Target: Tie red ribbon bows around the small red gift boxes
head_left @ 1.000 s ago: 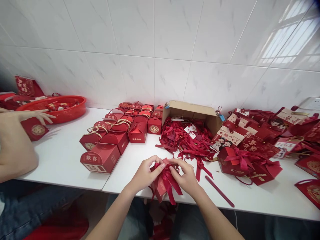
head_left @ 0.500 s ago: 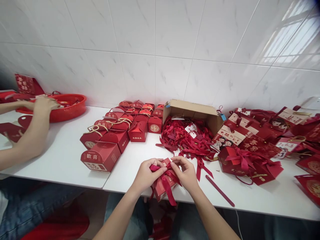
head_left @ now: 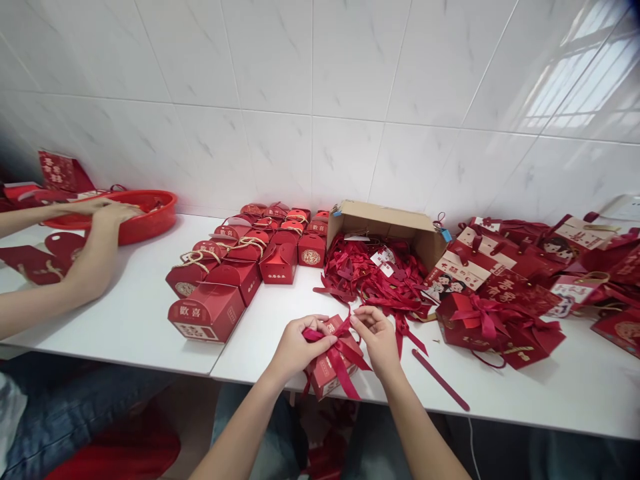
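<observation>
I see left hand (head_left: 299, 347) & right hand (head_left: 379, 340) each pinching a ribbon (head_left: 345, 363) atop a box (head_left: 323, 379) at the tabletop (head_left: 135, 313) front edge. Behind: carton (head_left: 385, 223) w/ ribbon pile (head_left: 370, 273) spilling out. Left of that, closed boxes (head_left: 235, 270) in rows. Far left, co-worker's hand (head_left: 107, 213) on red basin (head_left: 157, 215).

Top of red box (head_left: 323, 378) hidden under ribbon (head_left: 343, 371), left hand (head_left: 295, 347) and right hand (head_left: 379, 337) at desk's front edge, co-worker's arm (head_left: 75, 280) cut off left
</observation>
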`<state>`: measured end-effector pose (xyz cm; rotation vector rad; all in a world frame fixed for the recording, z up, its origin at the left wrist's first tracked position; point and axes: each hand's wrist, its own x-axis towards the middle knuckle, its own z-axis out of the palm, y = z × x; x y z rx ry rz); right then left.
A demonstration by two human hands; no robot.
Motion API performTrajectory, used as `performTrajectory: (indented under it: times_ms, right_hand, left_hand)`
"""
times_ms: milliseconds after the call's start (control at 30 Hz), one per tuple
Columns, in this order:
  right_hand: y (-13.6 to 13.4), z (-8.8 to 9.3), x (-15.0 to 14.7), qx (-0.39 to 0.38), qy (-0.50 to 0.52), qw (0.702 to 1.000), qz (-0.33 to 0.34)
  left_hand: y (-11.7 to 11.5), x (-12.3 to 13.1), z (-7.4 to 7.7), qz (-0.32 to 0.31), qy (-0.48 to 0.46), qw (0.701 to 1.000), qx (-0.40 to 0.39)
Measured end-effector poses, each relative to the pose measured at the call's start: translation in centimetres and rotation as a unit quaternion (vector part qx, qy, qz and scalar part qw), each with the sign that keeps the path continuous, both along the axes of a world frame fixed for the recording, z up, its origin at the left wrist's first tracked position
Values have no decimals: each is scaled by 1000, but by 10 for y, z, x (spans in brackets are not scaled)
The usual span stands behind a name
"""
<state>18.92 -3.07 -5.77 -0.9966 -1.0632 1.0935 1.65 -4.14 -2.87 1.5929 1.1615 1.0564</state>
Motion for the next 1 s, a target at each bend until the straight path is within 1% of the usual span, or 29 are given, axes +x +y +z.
performTrajectory:
  times_ms: [100, 200, 267, 367, 467, 533, 700, 800, 900, 1000]
  right_hand:
    - [0, 3, 4, -9, -37, 999, 34]
    - [-1, 5, 9, -10, -116, 992, 38]
    - [-1, 6, 11, 0, -164, 986, 42]
    - [-4, 6, 8, 33, -196, 979, 42]
    - [-6, 8, 2, 62, -202, 977, 27]
    - [-6, 11, -1, 59, -198, 978, 23]
    - [-6, 16, -2, 2, -169, 983, 74]
    - [-5, 17, -2, 8, -186, 979, 86]
    - [-4, 17, -4, 29, -192, 978, 72]
    - [-4, 17, -7, 37, -187, 981, 37]
  left_hand:
    - [0, 0, 0, -4, -15, 1000, -17]
    - [-1, -1, -1, -10, -34, 999, -20]
    - [-1, -2, -1, -8, -28, 999, -20]
    - [-3, -1, 1, 4, 0, 1000, -21]
    - [-5, 2, 3, 17, 16, 1000, -10]
    - [-6, 3, 3, 15, 23, 1000, 2]
    - [-6, 4, 1, -9, 36, 999, 14]
    - [-5, 5, 1, -24, 27, 999, 12]
    - [-5, 7, 2, -30, 17, 999, 13]
    - [-4, 8, 2, -22, 15, 1000, 10]
